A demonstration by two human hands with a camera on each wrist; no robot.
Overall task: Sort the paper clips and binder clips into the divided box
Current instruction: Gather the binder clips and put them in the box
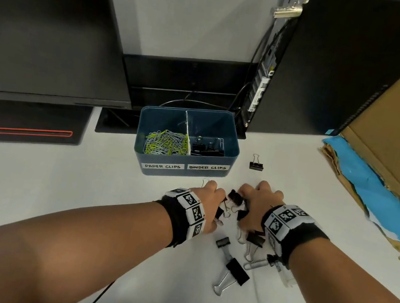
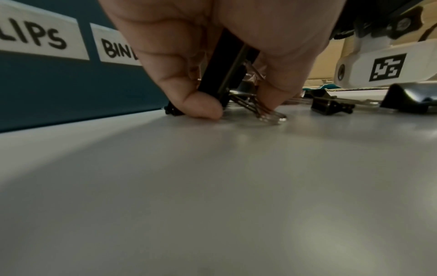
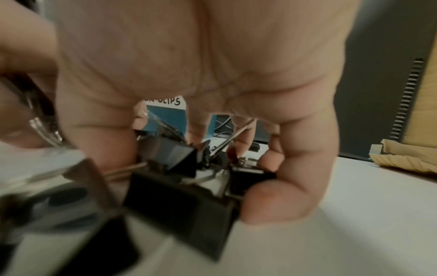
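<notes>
Both hands are down on the white desk (image 1: 55, 179) just in front of the divided box (image 1: 230, 154), working the loose pile of black binder clips (image 1: 235, 197) from two sides, probably so each hand can scoop a batch w/o chasing singles. Left hand (image 1: 209, 195) is curled w/ thumb and fingers pinching a black binder clip (image 2: 224, 74) upright, its wire handles touching the desk; the grip on the body rather than the wires likely keeps it from swinging. Right hand (image 1: 257, 201) is clawed over several clips, fingers (image 3: 293, 177) wrapped round black clip bodies (image 3: 179, 201), so it's gripping a bunch, exact count can't tell, view is blurred. The box has a white divider; left compartment labelled PAPER CLIPS holds the grey and green paper clips (image 1: 165, 142), right one labelled BINDER CLIPS holds a few black binder clips (image 1: 207, 147). Still on the desk: more binder clips nearer the person incl. a large binder clip (image 1: 236, 271), one silver paper clip (image 1: 255, 264) beside it, and a lone binder clip (image 1: 256, 164) standing just right of the box. Judgement: paper clips mostly sorted, binder clips the bulk left; next move prob. lift both handfuls to the right compartment, risk is the stray paper clip riding along.
</notes>
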